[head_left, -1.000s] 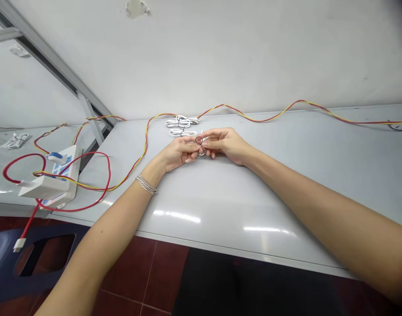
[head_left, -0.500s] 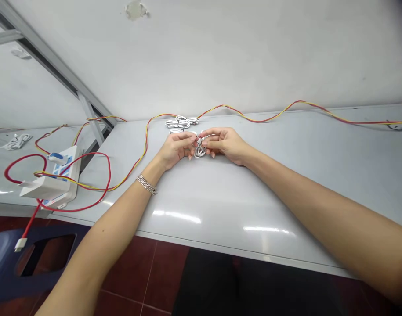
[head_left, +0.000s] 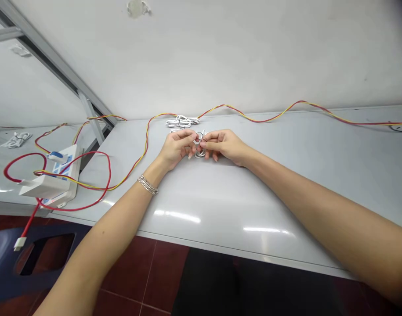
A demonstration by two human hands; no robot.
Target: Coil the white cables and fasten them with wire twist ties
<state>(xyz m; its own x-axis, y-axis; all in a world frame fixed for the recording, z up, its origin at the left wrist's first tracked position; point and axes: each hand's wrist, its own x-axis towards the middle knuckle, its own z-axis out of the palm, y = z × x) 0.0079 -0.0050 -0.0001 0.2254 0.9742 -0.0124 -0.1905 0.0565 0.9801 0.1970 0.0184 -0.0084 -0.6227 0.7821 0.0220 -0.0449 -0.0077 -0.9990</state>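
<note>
Both hands meet at the far middle of the white table [head_left: 220, 197]. My left hand [head_left: 176, 148] and my right hand [head_left: 225, 144] pinch a small coiled white cable [head_left: 199, 151] between their fingertips, with a thin black tie [head_left: 199, 136] looped around it. The coil hangs just above the tabletop. A silver bracelet [head_left: 147, 184] sits on my left wrist. Behind the hands lie more bundled white cables [head_left: 182, 121] near the wall.
A red and yellow twisted wire [head_left: 269, 115] runs along the table's back edge. At the left a white box-shaped device [head_left: 52, 182] sits with a red cable [head_left: 98, 188] looped about it. Another white cable bundle [head_left: 15, 139] lies far left. A dark blue chair [head_left: 9, 263] stands below.
The left hand rose and its fingers curled up to the tie; the coil now hangs lower between the fingertips. The arms have barely shifted.
</note>
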